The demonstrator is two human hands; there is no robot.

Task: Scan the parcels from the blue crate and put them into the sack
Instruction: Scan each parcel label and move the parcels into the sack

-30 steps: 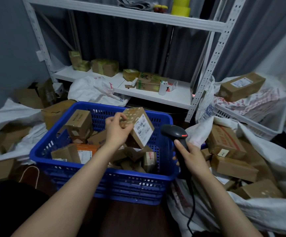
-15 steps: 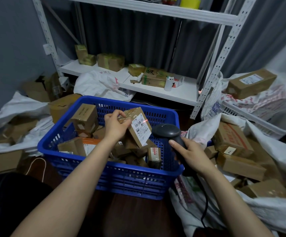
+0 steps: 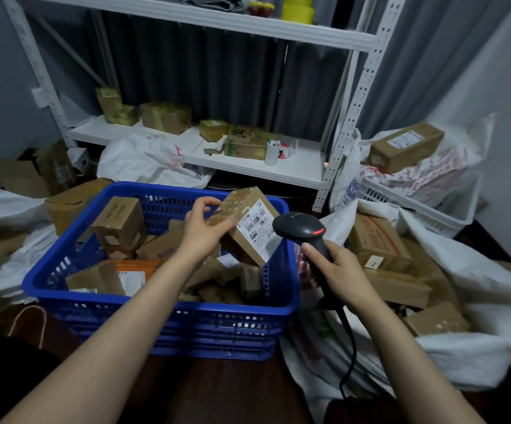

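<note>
My left hand (image 3: 202, 231) grips a small brown cardboard parcel (image 3: 249, 223) over the right side of the blue crate (image 3: 156, 316), its white barcode label turned toward the right. My right hand (image 3: 338, 270) holds a black handheld scanner (image 3: 301, 232) by the handle, its head close to the label and a red light lit on top. Several more brown parcels lie in the crate. The open white sack (image 3: 477, 325) spreads at the right with several parcels inside.
A white metal shelf rack (image 3: 248, 166) stands behind the crate with boxes, a cup and tape rolls. White sacks and loose cartons lie at the left (image 3: 0, 209). A white crate (image 3: 425, 209) with a long box sits at the far right. The scanner cable (image 3: 350, 356) hangs down.
The scanner has come closer to the parcel's label and its red light shows on top. My left hand has tipped the parcel, label facing more upward and right.
</note>
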